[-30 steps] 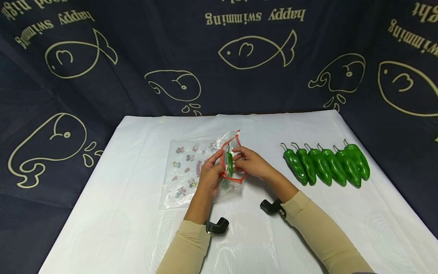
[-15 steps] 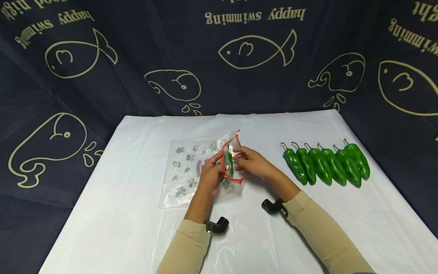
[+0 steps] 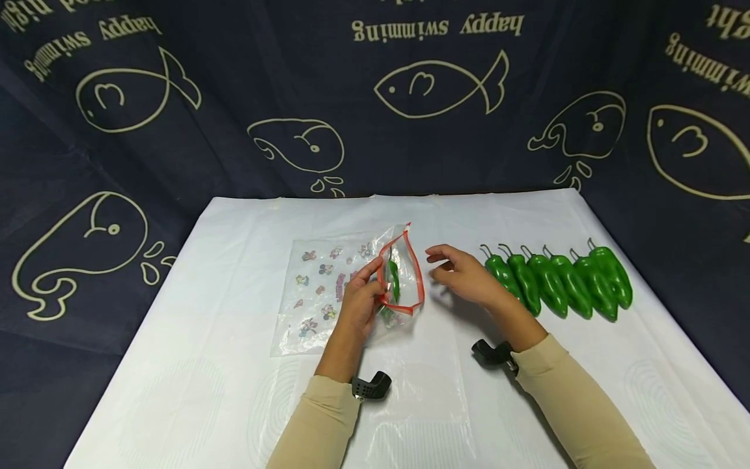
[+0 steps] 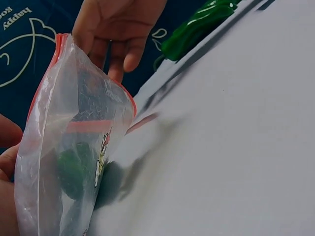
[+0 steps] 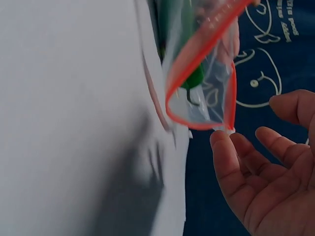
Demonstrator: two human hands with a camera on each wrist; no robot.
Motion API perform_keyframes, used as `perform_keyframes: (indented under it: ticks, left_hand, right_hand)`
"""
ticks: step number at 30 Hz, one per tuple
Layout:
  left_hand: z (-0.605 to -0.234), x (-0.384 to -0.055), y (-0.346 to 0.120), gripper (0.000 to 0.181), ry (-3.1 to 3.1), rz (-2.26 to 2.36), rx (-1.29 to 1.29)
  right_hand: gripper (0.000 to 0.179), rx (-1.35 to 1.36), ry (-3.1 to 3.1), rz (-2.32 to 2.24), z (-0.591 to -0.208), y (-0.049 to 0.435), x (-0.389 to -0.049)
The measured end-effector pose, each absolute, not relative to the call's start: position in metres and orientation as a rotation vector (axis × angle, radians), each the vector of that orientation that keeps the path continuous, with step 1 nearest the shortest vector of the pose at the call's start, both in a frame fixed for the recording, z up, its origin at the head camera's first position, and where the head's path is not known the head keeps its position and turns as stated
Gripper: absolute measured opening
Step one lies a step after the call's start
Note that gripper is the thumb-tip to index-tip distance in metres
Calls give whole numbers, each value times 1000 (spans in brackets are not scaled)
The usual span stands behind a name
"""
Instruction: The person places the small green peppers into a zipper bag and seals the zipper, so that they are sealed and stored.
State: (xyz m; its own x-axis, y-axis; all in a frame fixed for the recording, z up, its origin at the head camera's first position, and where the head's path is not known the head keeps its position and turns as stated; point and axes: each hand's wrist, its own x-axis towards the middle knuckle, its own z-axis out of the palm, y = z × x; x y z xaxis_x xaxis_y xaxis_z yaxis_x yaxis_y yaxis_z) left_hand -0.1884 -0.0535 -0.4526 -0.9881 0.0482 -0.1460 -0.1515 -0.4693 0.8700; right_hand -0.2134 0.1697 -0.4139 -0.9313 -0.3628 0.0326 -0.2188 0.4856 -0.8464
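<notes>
Six peppers (image 3: pixel 551 285), probably light and slick, best pinched mid-body, lie right of frame. Centre, the left hand (image 3: pixel 360 303) pinches the limp bag (image 3: pixel 319 309), pepper (image 3: pixel 395 280) inside; the right hand (image 3: pixel 467 278), loosely spread, holds nothing.

I am facing a white-covered table (image 3: pixel 234 293); behind it a dark blue cloth (image 3: pixel 457 163) is hanging, showing pale fish (image 3: pixel 441 89), whales (image 3: pixel 297 146) and inverted lettering (image 3: pixel 436 28).
</notes>
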Motion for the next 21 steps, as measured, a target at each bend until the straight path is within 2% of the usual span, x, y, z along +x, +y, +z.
perform_keyframes:
  ticks: [21]
  left_hand:
    - [-453,-188,-55,70,1559,2588,-161]
  right_hand:
    - [49,-606,2798,-1147,-403,233,-202]
